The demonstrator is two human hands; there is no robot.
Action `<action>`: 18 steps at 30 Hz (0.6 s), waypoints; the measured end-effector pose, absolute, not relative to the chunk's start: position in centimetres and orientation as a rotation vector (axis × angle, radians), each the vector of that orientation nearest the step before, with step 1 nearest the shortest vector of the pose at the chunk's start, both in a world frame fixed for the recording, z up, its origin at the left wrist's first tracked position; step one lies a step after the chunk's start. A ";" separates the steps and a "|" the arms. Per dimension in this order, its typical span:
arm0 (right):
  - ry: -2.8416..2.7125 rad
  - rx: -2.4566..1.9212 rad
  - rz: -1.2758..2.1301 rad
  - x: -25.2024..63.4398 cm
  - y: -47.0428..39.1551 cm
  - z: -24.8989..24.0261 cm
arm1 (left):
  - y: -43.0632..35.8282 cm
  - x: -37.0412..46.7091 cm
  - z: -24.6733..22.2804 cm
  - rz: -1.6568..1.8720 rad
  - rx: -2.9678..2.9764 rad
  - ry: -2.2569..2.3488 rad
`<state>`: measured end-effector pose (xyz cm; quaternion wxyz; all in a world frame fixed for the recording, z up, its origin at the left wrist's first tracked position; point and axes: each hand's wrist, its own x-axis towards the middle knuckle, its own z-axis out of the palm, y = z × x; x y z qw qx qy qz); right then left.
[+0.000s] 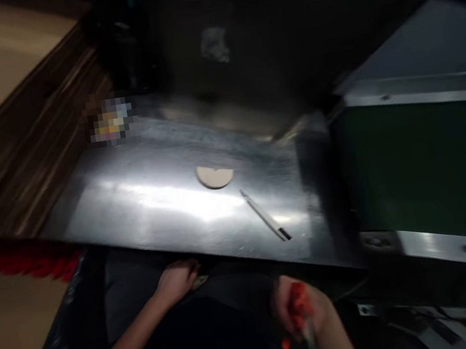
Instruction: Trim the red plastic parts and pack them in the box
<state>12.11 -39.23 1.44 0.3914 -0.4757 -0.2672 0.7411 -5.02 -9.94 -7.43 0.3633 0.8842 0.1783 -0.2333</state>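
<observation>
My left hand [178, 282] is closed at the near edge of a shiny metal tabletop [106, 208]. A small pale thing [199, 282] shows at its fingertips, too dim to name. Lower right, my right hand [318, 304] is blurred and closed around a crumpled red-orange thing [300, 302], with a whitish end [310, 338] sticking out below. A small red bit [286, 344] shows just beneath that hand. On the metal lie a beige half-round piece [215, 177] and a slim white pen-like tool [264, 215] with a dark end. Neither hand touches these two.
Tall stacked brown sheets [26, 135] stand on the left, with red fringe-like material [18, 262] below. To the right is a green panel in a metal frame [429, 168]. A pixelated colourful item [111, 122] lies at the tabletop's far left. Loose items [448, 326] lie lower right.
</observation>
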 end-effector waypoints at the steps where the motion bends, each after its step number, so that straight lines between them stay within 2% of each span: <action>1: -0.667 -1.229 1.886 12.3 -39.3 1.1 | -9.9 -4.8 -7.5 -0.603 2.287 0.444; 4: -0.637 -1.295 1.899 12.3 -39.2 1.1 | -9.9 -4.5 -7.4 -0.627 2.321 0.412; 7: -0.587 -1.457 1.752 11.6 -40.2 2.1 | -10.0 -4.4 -7.1 -0.668 2.345 0.419; 13: -0.262 -1.912 1.113 11.0 -47.4 4.1 | -10.1 -4.2 -7.1 -0.722 2.331 0.443; 18: 0.120 -2.173 0.492 9.5 -52.5 3.0 | -10.1 -4.0 -6.4 -0.716 2.258 0.416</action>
